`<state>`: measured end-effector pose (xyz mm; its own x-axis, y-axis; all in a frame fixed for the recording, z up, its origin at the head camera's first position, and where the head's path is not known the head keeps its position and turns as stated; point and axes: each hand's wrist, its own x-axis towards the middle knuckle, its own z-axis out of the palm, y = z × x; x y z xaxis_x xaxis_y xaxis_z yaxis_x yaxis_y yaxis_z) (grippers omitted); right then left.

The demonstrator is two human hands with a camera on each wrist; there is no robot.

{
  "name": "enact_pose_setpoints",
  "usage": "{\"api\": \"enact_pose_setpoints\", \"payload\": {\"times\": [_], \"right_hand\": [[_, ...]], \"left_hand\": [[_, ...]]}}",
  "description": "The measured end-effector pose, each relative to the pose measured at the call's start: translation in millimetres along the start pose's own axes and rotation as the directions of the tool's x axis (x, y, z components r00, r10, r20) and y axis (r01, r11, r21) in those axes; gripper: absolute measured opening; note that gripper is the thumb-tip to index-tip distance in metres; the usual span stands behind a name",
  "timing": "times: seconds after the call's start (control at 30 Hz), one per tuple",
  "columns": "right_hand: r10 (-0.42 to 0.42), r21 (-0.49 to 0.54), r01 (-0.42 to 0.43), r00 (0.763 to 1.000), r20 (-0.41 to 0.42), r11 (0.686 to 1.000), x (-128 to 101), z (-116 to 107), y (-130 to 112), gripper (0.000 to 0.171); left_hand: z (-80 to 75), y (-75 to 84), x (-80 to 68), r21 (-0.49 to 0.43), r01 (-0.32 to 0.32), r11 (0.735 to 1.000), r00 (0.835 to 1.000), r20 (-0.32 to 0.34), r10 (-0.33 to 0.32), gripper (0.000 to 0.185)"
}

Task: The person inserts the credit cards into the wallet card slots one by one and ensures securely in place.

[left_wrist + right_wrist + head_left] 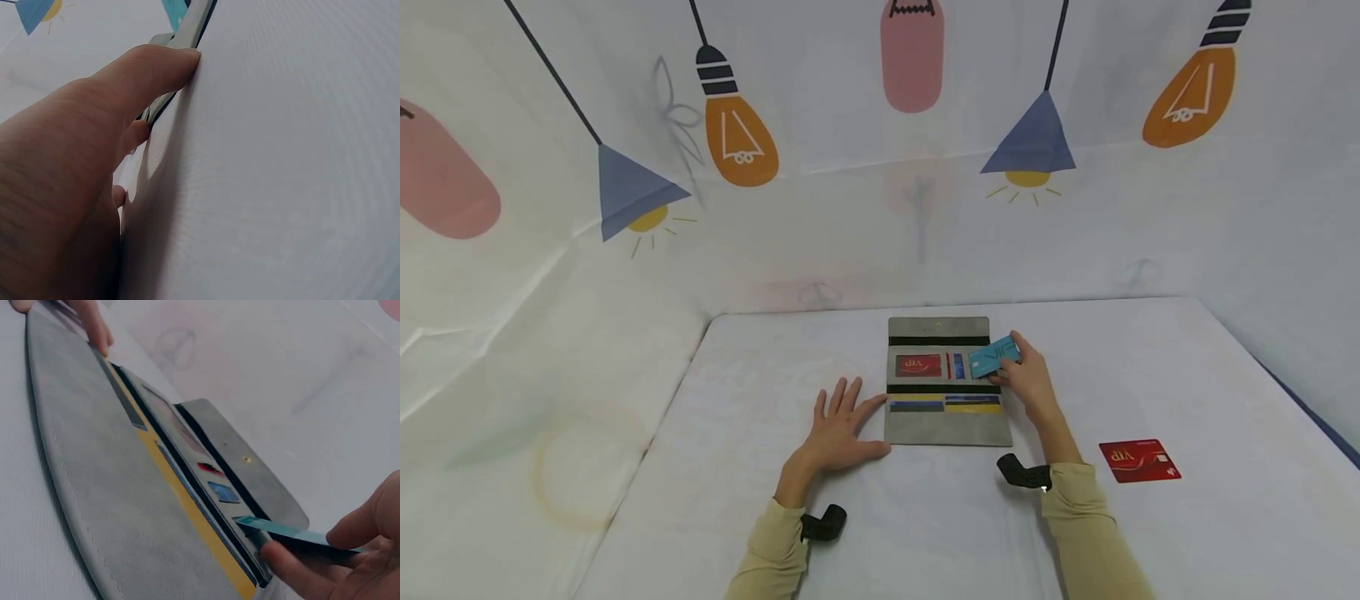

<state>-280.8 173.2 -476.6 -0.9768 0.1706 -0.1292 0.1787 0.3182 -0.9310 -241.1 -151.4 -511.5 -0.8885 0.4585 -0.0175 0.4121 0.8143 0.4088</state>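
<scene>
A grey wallet (947, 429) lies unfolded on the white table, with several cards in its slots. In its upper panel a red VIP card (917, 365) shows behind a window. My right hand (1030, 379) pinches a teal VIP card (992, 357) over the right end of that panel. In the right wrist view the teal card (281, 531) slants, its far end right at a slot beside a small blue card edge (224, 492). My left hand (838, 433) lies with fingers spread on the table, thumb and forefinger touching the wallet's left edge.
Another red VIP card (1140, 461) lies on the table, right of my right forearm. The white tabletop (925, 517) meets a white cloth backdrop (850, 242) printed with lamps and bulbs behind the wallet. A black wrist camera (1024, 473) sits at my right cuff.
</scene>
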Motion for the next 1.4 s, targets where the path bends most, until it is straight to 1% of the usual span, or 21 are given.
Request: {"api": "enact_pose_setpoints", "payload": {"times": [0.17, 0.2, 0.3, 0.37, 0.47, 0.57, 0.6, 0.77, 0.87, 1.0, 1.1, 1.4], "right_hand": [[-0.022, 0.07, 0.023, 1.0, -0.019, 0.997, -1.7, -2.8, -1.5, 0.066], [-0.023, 0.066, 0.024, 1.0, -0.018, 0.998, -2.1, -3.1, -2.1, 0.066], [-0.018, 0.029, 0.018, 1.0, 0.009, 0.999, -3.7, -1.5, -3.8, 0.064], [-0.023, -0.023, 0.023, 0.999, 0.029, 0.999, -4.4, 1.6, -4.3, 0.065], [-0.053, -0.081, 0.057, 0.997, 0.06, 0.995, -6.2, 7.0, -5.7, 0.067], [-0.088, -0.109, 0.095, 0.994, 0.068, 0.989, -7.4, 11.0, -7.4, 0.068], [-0.097, -0.123, 0.105, 0.993, 0.067, 0.987, -7.5, 11.9, -7.8, 0.068], [-0.095, -0.192, 0.098, 0.995, 0.021, 0.977, -6.3, 12.4, -5.2, 0.068], [-0.113, -0.235, 0.11, 0.994, 0.0, 0.966, -6.1, 11.6, -3.9, 0.067], [-0.147, -0.266, 0.142, 0.989, 0.001, 0.953, -5.7, 11.9, -3.4, 0.067], [-0.145, -0.278, 0.139, 0.989, -0.001, 0.95, -4.9, 12.7, -2.6, 0.068], [-0.091, -0.278, 0.086, 0.996, -0.006, 0.957, -2.3, 14.4, 1.1, 0.079]], "left_hand": [[0.7, 0.6, 1.8, 0.005, -0.001, 1.0, 1.0, -0.001, 0.001, 0.076], [0.3, 1.1, 2.0, 0.004, -0.002, 1.0, 1.0, -0.004, 0.002, 0.075], [-0.8, 2.4, 2.3, 0.006, 0.002, 1.0, 1.0, 0.0, -0.002, 0.076], [-1.2, 3.0, 2.2, 0.008, 0.003, 1.0, 1.0, 0.002, -0.003, 0.076], [-1.6, 3.4, 1.9, 0.011, 0.004, 1.0, 1.0, 0.005, -0.004, 0.076], [-1.7, 3.6, 1.5, 0.008, 0.002, 1.0, 1.0, 0.003, -0.002, 0.076], [-1.8, 3.7, 1.4, 0.008, 0.002, 1.0, 1.0, 0.003, -0.002, 0.076], [-2.3, 4.4, 1.2, 0.002, -0.004, 1.0, 1.0, 0.009, 0.004, 0.076], [-3.1, 5.0, 1.9, -0.006, -0.008, 1.0, 1.0, 0.007, 0.008, 0.075], [-3.9, 5.3, 2.8, 0.002, -0.01, 1.0, 1.0, 0.005, 0.01, 0.075], [-4.3, 5.2, 2.5, 0.011, -0.006, 1.0, 1.0, 0.008, 0.005, 0.076], [-5.3, 4.6, -1.2, -0.013, 0.002, 1.0, 1.0, 0.01, -0.002, 0.076]]}}
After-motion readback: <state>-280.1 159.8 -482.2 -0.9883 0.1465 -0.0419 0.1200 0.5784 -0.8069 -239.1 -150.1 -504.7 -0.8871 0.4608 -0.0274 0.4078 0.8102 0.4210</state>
